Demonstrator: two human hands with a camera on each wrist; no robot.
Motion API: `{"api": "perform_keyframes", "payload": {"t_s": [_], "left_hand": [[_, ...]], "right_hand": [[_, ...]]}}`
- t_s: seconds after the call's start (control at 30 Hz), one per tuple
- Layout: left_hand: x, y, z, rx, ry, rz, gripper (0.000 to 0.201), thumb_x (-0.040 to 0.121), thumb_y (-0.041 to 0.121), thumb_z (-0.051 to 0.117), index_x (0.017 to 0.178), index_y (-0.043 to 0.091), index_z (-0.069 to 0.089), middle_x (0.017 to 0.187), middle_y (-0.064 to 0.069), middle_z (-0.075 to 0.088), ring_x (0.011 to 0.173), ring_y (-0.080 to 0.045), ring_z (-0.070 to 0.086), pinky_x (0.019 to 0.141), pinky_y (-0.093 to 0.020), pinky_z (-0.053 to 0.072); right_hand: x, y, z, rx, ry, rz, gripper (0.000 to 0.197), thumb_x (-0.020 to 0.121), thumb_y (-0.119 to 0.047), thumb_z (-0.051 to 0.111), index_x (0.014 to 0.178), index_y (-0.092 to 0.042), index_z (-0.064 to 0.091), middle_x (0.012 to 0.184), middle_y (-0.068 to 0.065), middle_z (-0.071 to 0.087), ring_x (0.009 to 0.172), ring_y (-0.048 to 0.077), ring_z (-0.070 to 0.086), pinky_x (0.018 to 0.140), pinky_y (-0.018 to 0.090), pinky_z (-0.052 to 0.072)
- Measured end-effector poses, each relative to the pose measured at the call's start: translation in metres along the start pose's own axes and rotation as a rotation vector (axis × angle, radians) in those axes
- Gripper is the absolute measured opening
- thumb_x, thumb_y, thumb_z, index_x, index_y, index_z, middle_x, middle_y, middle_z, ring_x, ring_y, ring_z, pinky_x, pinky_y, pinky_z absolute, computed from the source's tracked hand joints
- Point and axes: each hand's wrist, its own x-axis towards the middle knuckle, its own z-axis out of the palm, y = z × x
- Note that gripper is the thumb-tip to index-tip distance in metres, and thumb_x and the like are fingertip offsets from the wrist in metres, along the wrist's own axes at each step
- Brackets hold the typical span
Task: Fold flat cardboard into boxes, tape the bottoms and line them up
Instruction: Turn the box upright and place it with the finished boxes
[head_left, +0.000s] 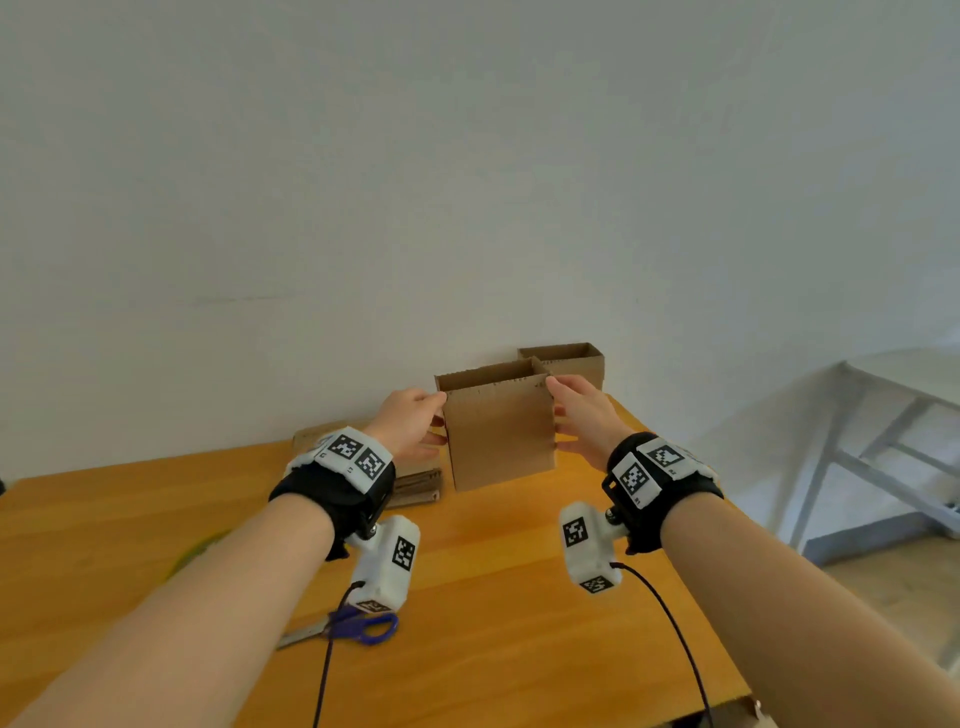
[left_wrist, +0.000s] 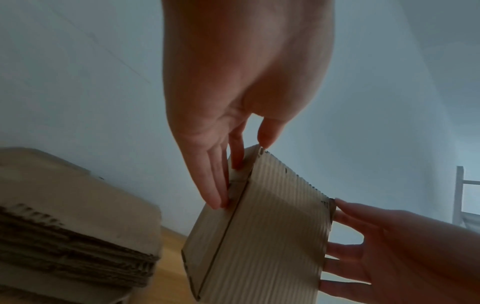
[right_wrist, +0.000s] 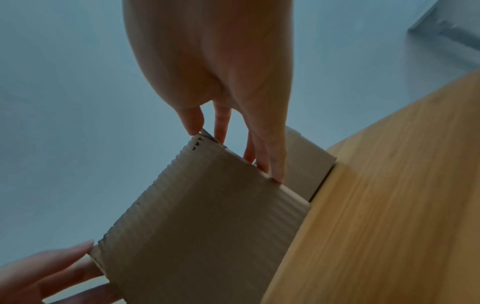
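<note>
An open-topped brown cardboard box (head_left: 500, 436) stands upright between my two hands, at or just above the wooden table (head_left: 519, 571); I cannot tell if it touches. My left hand (head_left: 439, 415) presses its left side with straight fingers (left_wrist: 215, 185), the thumb at the top front corner. My right hand (head_left: 556, 410) presses the right side the same way, with straight fingers (right_wrist: 272, 160). A second folded box (head_left: 576, 364) stands right behind it against the wall, also visible in the right wrist view as the second box (right_wrist: 306, 164).
A stack of flat cardboard (left_wrist: 64, 226) lies to the left of the held box, by the wall. Blue-handled scissors (head_left: 358, 626) lie on the near table. The table's right edge (right_wrist: 363, 164) runs close to the boxes. A grey metal frame (head_left: 883, 441) stands beyond it.
</note>
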Motion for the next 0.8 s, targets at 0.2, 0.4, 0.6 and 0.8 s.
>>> {"api": "perform_keyframes", "payload": {"t_s": [0.2, 0.4, 0.6, 0.8], "left_hand": [[0.042, 0.013, 0.049, 0.043, -0.069, -0.009, 0.037, 0.100, 0.029, 0.044, 0.129, 0.007, 0.049, 0.117, -0.013, 0.058, 0.100, -0.030, 0.062, 0.086, -0.040, 0.053], [0.073, 0.010, 0.085, 0.075, -0.121, -0.002, 0.037, 0.101, 0.032, 0.039, 0.131, 0.013, 0.048, 0.124, -0.010, 0.056, 0.095, -0.024, 0.063, 0.085, -0.038, 0.053], [0.091, 0.003, 0.103, 0.061, -0.151, 0.000, 0.040, 0.102, 0.029, 0.037, 0.139, 0.018, 0.042, 0.135, -0.006, 0.051, 0.091, -0.019, 0.063, 0.072, -0.030, 0.051], [0.102, -0.002, 0.114, -0.011, -0.238, -0.031, 0.050, 0.102, 0.017, 0.036, 0.150, 0.021, 0.021, 0.151, -0.004, 0.033, 0.118, -0.027, 0.054, 0.094, -0.041, 0.047]], "right_hand": [[0.035, 0.013, -0.039, 0.054, 0.045, 0.059, 0.033, 0.099, -0.033, 0.046, 0.131, -0.025, 0.046, 0.109, 0.001, 0.054, 0.112, 0.028, 0.053, 0.093, 0.047, 0.046], [0.068, 0.025, -0.069, 0.043, 0.072, 0.091, 0.036, 0.100, -0.031, 0.044, 0.135, -0.024, 0.044, 0.129, 0.007, 0.049, 0.121, 0.032, 0.048, 0.101, 0.050, 0.042], [0.091, 0.038, -0.081, 0.031, 0.084, 0.112, 0.037, 0.101, -0.028, 0.043, 0.137, -0.025, 0.042, 0.133, 0.006, 0.047, 0.126, 0.032, 0.044, 0.101, 0.051, 0.039], [0.104, 0.042, -0.085, -0.005, 0.098, 0.117, 0.043, 0.101, -0.028, 0.044, 0.143, -0.023, 0.034, 0.145, 0.008, 0.040, 0.133, 0.033, 0.039, 0.106, 0.052, 0.035]]}}
